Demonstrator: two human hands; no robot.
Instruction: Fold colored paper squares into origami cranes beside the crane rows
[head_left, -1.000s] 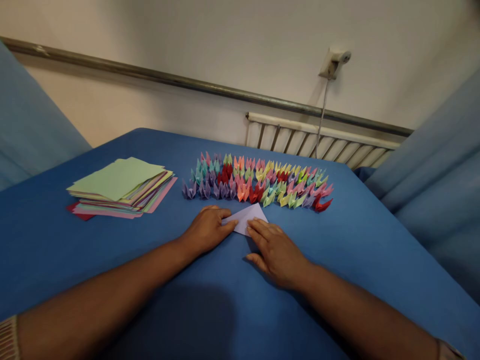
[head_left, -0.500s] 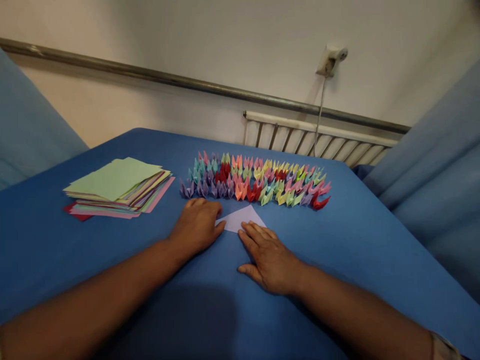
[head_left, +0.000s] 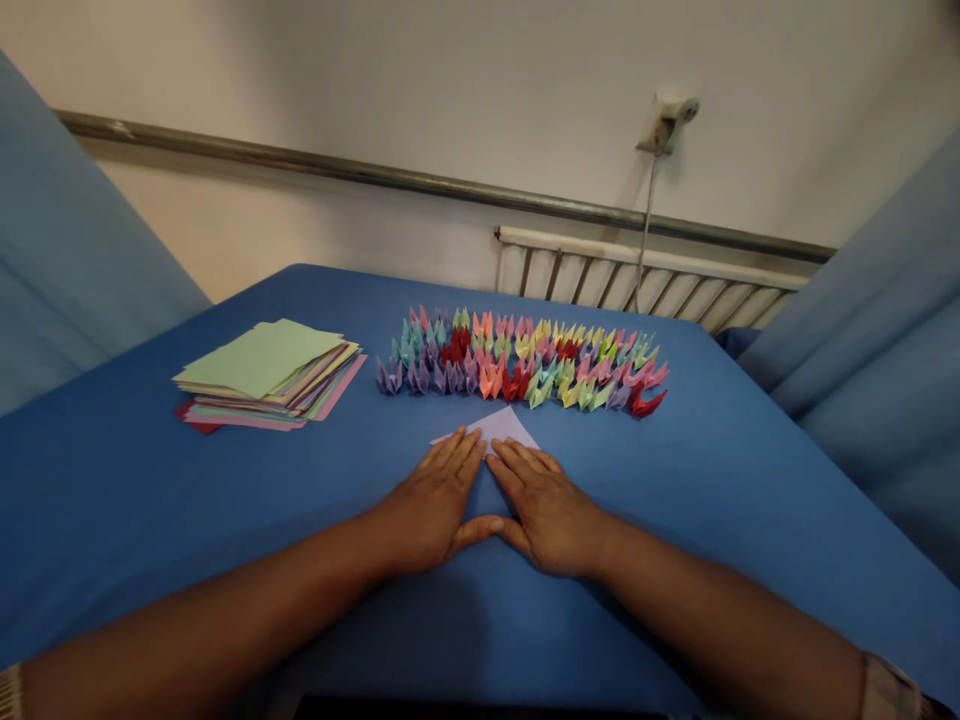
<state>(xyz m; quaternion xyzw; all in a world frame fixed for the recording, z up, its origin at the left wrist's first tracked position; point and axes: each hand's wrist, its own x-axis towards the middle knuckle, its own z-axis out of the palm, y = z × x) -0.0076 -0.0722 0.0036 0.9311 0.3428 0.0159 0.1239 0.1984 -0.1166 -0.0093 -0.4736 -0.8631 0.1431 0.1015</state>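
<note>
A light purple sheet of origami paper (head_left: 504,424), folded to a triangle, lies flat on the blue-covered table (head_left: 645,480) with its point facing away from me. My left hand (head_left: 439,500) rests flat on the paper's near left part, fingers stretched out. On the near right part lies my right hand (head_left: 544,505), also flat and with straight fingers. The two thumbs meet, or nearly so, below the paper. Both hands cover the near edge of the fold. Just beyond the paper stand rows of small folded paper cranes (head_left: 517,385) in many colours.
A stack of coloured paper sheets (head_left: 262,360), pale green on top, sits at the left. Behind the table are a metal rail (head_left: 390,178), a white radiator (head_left: 600,270) and a wall socket (head_left: 666,122) with a cable. Blue curtains (head_left: 885,330) hang at both sides.
My left hand has moved from the paper's left corner toward its middle and flattened beside my right hand. My right hand stays pressed on the paper. The view has shifted slightly.
</note>
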